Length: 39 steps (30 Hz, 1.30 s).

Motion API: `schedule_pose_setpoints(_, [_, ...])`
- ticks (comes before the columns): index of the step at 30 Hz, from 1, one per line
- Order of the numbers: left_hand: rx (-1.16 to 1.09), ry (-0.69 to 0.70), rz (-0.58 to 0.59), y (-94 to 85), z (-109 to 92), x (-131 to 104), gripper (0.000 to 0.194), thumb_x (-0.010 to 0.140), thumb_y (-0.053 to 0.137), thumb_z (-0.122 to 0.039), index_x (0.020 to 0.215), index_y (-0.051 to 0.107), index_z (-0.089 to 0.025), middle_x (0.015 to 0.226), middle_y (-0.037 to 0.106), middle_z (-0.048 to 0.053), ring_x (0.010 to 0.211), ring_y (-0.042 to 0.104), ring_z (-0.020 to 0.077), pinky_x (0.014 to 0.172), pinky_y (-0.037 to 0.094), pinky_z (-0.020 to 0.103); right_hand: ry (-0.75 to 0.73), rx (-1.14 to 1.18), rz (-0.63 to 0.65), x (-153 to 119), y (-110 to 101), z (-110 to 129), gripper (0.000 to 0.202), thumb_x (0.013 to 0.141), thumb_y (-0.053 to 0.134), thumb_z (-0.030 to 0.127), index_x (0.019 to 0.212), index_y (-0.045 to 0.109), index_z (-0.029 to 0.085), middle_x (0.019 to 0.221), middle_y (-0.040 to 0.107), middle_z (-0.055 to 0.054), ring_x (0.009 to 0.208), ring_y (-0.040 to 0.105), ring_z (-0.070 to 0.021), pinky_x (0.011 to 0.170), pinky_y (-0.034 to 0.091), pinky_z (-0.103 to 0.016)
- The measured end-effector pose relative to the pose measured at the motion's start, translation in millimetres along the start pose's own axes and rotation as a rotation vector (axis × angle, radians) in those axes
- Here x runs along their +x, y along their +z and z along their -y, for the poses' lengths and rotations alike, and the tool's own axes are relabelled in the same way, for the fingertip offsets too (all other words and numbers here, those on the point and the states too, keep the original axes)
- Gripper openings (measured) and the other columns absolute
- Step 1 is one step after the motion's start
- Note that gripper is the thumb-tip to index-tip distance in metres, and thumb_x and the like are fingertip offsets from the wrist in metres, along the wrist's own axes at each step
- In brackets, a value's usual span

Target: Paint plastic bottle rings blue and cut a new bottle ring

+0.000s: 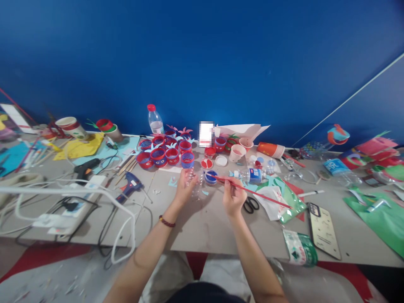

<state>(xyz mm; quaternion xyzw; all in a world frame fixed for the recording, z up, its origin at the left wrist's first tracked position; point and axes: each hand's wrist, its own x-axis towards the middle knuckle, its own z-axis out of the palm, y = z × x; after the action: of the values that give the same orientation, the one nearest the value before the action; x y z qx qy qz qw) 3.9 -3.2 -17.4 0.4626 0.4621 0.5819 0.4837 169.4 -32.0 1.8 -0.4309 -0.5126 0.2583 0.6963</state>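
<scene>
My left hand (186, 187) is closed around a clear plastic bottle piece (198, 185); its outline is hard to make out. A long red paintbrush (265, 197) is pinched in my right hand (234, 195). The brush's tip is over a small open pot of blue paint (211, 178), and I cannot tell whether it touches the paint. Behind that pot stand a pot of red paint (207, 164) and a white lid (221, 160). Several painted red and blue cups (158, 157) with googly eyes and paper leaves are grouped beyond my left hand.
Black scissors (251, 205) and a phone (323, 230) lie to the right. A labelled bottle (252, 175) lies behind my right hand. On the left are a blue glue gun (131, 186), a power strip (80, 206) and loose cables. A red-capped bottle (155, 120) stands by the blue wall.
</scene>
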Motion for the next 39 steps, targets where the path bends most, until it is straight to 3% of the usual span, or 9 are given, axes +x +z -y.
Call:
schedule_pose_setpoints(10, [0.102, 0.040, -0.026, -2.0, 6, 2, 0.029, 0.080, 0.066, -0.039, 0.100, 0.051, -0.024, 0.090, 0.060, 0.002, 0.073, 0.061, 0.0167, 0.072, 0.050, 0.034, -0.206, -0.028, 0.043, -5, 1, 5, 0.015, 0.090, 0.056, 0.021, 0.099, 0.067, 0.024, 0.089, 0.075, -0.006, 0.079, 0.074, -0.0210, 0.072, 0.062, -0.036])
schedule_pose_setpoints(15, [0.064, 0.038, 0.004, 0.4, 7, 1, 0.037, 0.080, 0.064, -0.048, 0.102, 0.050, -0.021, 0.086, 0.061, 0.002, 0.070, 0.062, 0.0166, 0.069, 0.052, 0.034, -0.126, 0.071, 0.011, -4, 6, 9, 0.012, 0.093, 0.053, 0.025, 0.099, 0.063, 0.023, 0.090, 0.074, -0.006, 0.077, 0.074, -0.0199, 0.065, 0.064, -0.034])
schedule_pose_setpoints(21, [-0.008, 0.026, 0.035, 1.7, 4, 1, 0.043, 0.080, 0.062, -0.057, 0.100, 0.049, -0.021, 0.086, 0.061, 0.002, 0.070, 0.063, 0.0163, 0.065, 0.050, 0.031, -0.074, 0.031, 0.011, -3, 8, 9, 0.013, 0.093, 0.052, 0.029, 0.097, 0.062, 0.022, 0.090, 0.074, -0.007, 0.077, 0.073, -0.0194, 0.067, 0.064, -0.034])
schedule_pose_setpoints(32, [-0.210, -0.019, 0.027, 0.9, -2, 2, 0.033, 0.077, 0.070, -0.046, 0.092, 0.054, -0.021, 0.082, 0.063, 0.002, 0.066, 0.064, 0.0165, 0.061, 0.049, 0.030, -0.046, -0.061, -0.032, 2, 2, 4, 0.015, 0.093, 0.052, 0.031, 0.095, 0.062, 0.021, 0.089, 0.072, -0.007, 0.077, 0.072, -0.0196, 0.070, 0.063, -0.036])
schedule_pose_setpoints(36, [-0.342, -0.113, 0.088, 0.0, -6, 2, 0.032, 0.077, 0.070, -0.045, 0.095, 0.057, -0.021, 0.081, 0.064, 0.002, 0.067, 0.066, 0.0180, 0.062, 0.051, 0.032, -0.101, -0.170, -0.077, 4, -1, -2, 0.014, 0.092, 0.053, 0.030, 0.094, 0.064, 0.021, 0.088, 0.073, -0.008, 0.081, 0.072, -0.0211, 0.075, 0.061, -0.038])
schedule_pose_setpoints(39, [-0.401, -0.222, 0.159, -2.2, -8, 3, 0.039, 0.077, 0.066, -0.052, 0.095, 0.060, -0.019, 0.081, 0.067, 0.005, 0.067, 0.068, 0.0212, 0.065, 0.054, 0.036, -0.090, -0.157, -0.107, 5, -1, -1, 0.015, 0.092, 0.053, 0.032, 0.094, 0.063, 0.021, 0.089, 0.073, -0.008, 0.082, 0.072, -0.0217, 0.076, 0.061, -0.039])
